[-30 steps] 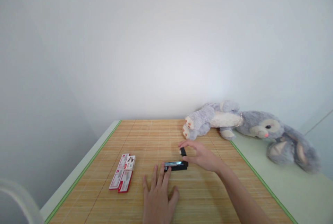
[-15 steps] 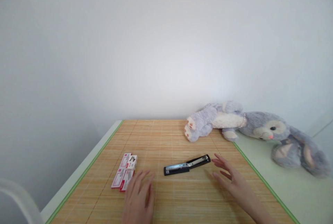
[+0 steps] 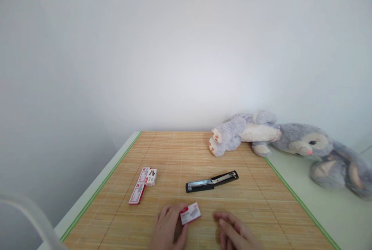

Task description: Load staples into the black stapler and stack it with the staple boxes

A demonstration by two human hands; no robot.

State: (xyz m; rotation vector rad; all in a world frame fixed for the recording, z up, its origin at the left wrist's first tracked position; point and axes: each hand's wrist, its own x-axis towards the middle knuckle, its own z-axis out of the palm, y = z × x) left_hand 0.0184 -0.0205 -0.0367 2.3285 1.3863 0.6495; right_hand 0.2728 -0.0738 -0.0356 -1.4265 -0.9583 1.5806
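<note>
My left hand is closed on a small white and red staple box, pinched between thumb and fingers low over the mat. To its right, my right hand is apart from the box and holds nothing, its fingers loosely bent with the index finger pointing left. Beyond both hands lies a black stapler, unfolded flat so that its metal parts show. Off to the left, several more white and red boxes lie close together, one of them a smaller box with a dark picture on top.
A bamboo mat with green edging covers much of the pale tabletop. On the right, a grey plush rabbit lies along the wall. A blurred white curved bar crosses the lower left corner.
My left hand has taken one staple box from the group and brought it right, toward me. My right hand has moved left and nearer to me, away from the stapler. The view has shifted slightly.
</note>
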